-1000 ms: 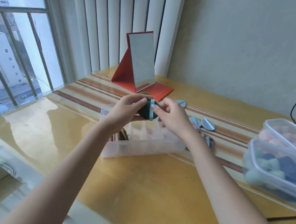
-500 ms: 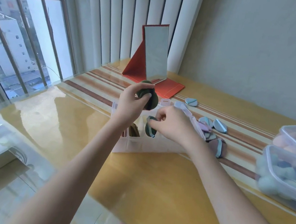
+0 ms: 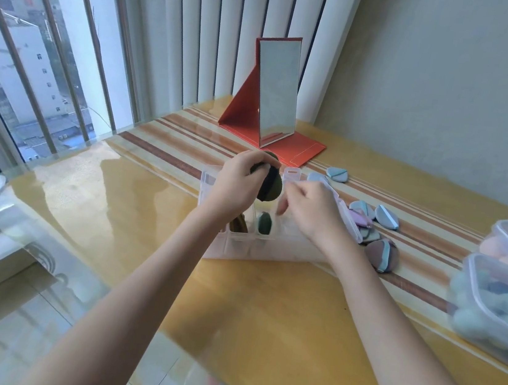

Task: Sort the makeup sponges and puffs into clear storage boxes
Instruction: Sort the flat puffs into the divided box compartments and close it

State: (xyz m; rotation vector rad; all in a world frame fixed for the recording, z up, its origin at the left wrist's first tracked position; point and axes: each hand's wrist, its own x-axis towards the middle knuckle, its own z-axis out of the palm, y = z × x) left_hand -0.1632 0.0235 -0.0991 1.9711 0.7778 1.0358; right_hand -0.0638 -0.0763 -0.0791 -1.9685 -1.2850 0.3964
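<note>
Dark olive round puff (image 3: 271,184) gripped by the left hand (image 3: 238,187) above the clear divided plastic box (image 3: 272,243).
Right hand (image 3: 308,210), fingers loosely spread, hovers over that box, which sits on a glossy yellow-wood tabletop (image 3: 263,306) by a barred window (image 3: 36,66); 1 dark green puff (image 3: 264,223) stands inside it.

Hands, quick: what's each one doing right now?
Left hand: grips dark green puffs.
Right hand: holds nothing, fingers loose over the divided box.
</note>
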